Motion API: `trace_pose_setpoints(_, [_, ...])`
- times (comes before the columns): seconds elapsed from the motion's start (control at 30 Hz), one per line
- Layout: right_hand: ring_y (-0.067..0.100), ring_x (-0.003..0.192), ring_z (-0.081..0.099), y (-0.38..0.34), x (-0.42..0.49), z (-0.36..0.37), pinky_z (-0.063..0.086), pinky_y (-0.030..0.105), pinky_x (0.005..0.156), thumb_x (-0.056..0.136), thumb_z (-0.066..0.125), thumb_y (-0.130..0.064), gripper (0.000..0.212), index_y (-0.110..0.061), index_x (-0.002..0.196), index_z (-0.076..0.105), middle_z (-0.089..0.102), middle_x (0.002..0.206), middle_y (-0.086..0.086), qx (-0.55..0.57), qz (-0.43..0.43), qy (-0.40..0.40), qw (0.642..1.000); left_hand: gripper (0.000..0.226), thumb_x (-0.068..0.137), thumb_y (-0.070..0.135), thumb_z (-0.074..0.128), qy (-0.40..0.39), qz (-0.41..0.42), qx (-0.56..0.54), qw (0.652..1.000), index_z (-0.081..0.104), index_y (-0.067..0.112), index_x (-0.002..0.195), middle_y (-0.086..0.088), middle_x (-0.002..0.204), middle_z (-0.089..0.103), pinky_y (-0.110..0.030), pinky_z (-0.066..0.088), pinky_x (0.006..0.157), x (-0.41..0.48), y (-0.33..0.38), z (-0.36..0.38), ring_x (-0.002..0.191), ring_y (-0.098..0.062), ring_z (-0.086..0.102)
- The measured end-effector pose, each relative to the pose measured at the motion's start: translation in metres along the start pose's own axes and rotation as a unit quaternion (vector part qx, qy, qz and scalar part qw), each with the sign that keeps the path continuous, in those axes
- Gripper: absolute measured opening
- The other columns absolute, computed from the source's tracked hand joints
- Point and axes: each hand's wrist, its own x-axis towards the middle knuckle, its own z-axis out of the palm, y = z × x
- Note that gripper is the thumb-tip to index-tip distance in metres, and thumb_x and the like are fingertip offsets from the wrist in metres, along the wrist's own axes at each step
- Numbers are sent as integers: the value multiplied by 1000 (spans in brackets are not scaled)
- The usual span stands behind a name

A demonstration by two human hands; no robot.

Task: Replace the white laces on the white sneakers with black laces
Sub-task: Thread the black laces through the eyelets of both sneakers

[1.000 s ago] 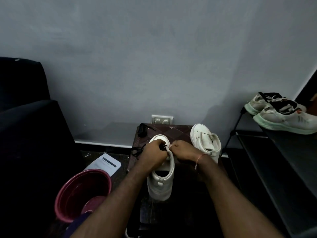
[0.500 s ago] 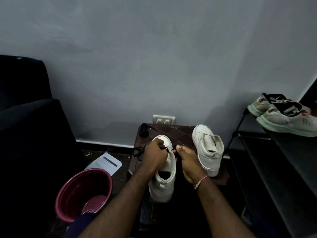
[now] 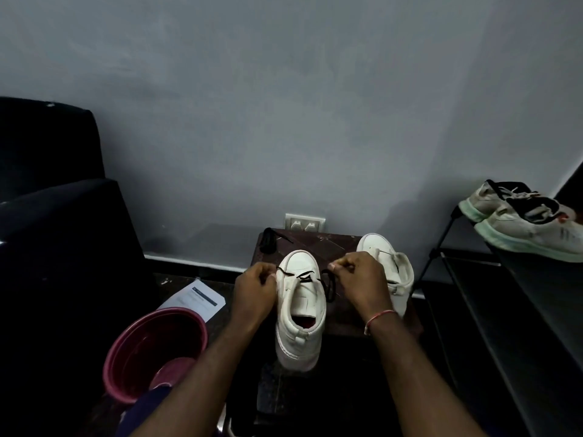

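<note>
Head view: at lower centre of the frame a white sneaker is seen standing on a small dark table, toe pointing toward the wall. A black lace is threaded across its front eyelets. The left hand is held against the sneaker's left side, with fingers curled and one lace end pinched. The right hand is held at the sneaker's right side, with the other end pinched between thumb and fingertips; the two hands are kept apart with the shoe between them. A second white sneaker is partly hidden behind the right hand. A spare black lace bundle lies at the table's far left corner, below a wall socket. A pink basin and a printed sheet are seen at lower left, and grey sneakers rest on a rack at right.
</note>
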Motion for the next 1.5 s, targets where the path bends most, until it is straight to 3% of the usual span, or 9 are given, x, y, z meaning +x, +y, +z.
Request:
trace_pose_setpoints(0.17, [17, 78, 68, 5, -6, 14, 51, 26, 74, 79, 75, -23, 6, -17, 79, 73, 74, 82, 3, -39, 60, -60, 996, 28, 79, 19, 68, -17, 25, 150, 988, 69, 13, 107, -7, 107, 65, -42, 49, 91, 5, -20, -8, 103, -26, 59])
trace_pose_setpoints(0.27, [15, 79, 67, 1, -8, 18, 51, 26, 75, 81, 73, -24, 6, -18, 82, 73, 73, 84, 0, -29, 51, -71, 996, 28, 81, 17, 67, -53, 7, 213, 976, 69, 13, 108, -11, 110, 62, -40, 48, 90, 5, -28, -9, 105, -30, 59])
trace_pose_setpoints(0.33, [12, 75, 65, -3, -10, 16, 48, 24, 72, 82, 72, -24, 5, -19, 79, 72, 73, 80, -2, -19, 44, -74, 996, 23, 80, 11, 65, -57, 15, 226, 972, 70, 13, 102, -10, 105, 63, -38, 49, 86, 4, -33, -8, 101, -30, 61])
trace_pose_setpoints(0.5, [15, 78, 66, -5, -15, 18, 49, 27, 74, 85, 68, -20, 7, -19, 81, 73, 73, 83, 0, -20, 23, -77, 997, 33, 84, 15, 66, -20, 8, 210, 978, 66, 15, 117, -7, 113, 57, -37, 48, 92, 3, -42, -9, 106, -26, 58])
trace_pose_setpoints(0.67, [16, 83, 67, -10, -15, 21, 52, 30, 79, 86, 65, -21, 8, -20, 82, 72, 74, 86, -3, -25, 14, -74, 997, 13, 87, 24, 63, -41, 4, 256, 966, 65, 13, 93, -8, 102, 55, -36, 47, 80, 7, -41, -13, 97, -27, 57])
trace_pose_setpoints(0.87, [14, 83, 67, -16, -15, 20, 53, 33, 79, 85, 64, -25, 8, -22, 83, 72, 74, 86, -5, -11, 17, -60, 998, 27, 85, 18, 66, 43, -21, 134, 990, 55, 8, 108, -12, 113, 51, -39, 45, 85, 6, -51, -13, 101, -32, 56])
trace_pose_setpoints(1.0, [14, 84, 67, -19, -17, 21, 53, 33, 79, 86, 64, -24, 8, -23, 84, 72, 73, 86, -5, -7, 14, -63, 998, 52, 83, 35, 70, -38, -48, 143, 988, 55, 14, 128, -14, 122, 51, -36, 45, 96, 13, -63, -13, 112, -30, 54])
trace_pose_setpoints(1.37, [17, 86, 68, -24, -18, 23, 54, 39, 79, 83, 62, -30, 8, -27, 84, 70, 73, 88, -7, -13, 13, -76, 997, 13, 88, 21, 64, -38, 4, 173, 984, 68, 11, 95, -12, 99, 61, -27, 39, 75, 29, -53, -12, 94, -29, 59])
trace_pose_setpoints(1.5, [11, 81, 66, -37, -20, 15, 52, 30, 76, 87, 64, -25, 8, -23, 84, 71, 71, 83, -9, 39, -8, -46, 998, 13, 93, 16, 58, 33, -21, 30, 999, 61, 12, 80, -9, 84, 68, -35, 51, 76, 36, -11, -30, 81, -27, 64])
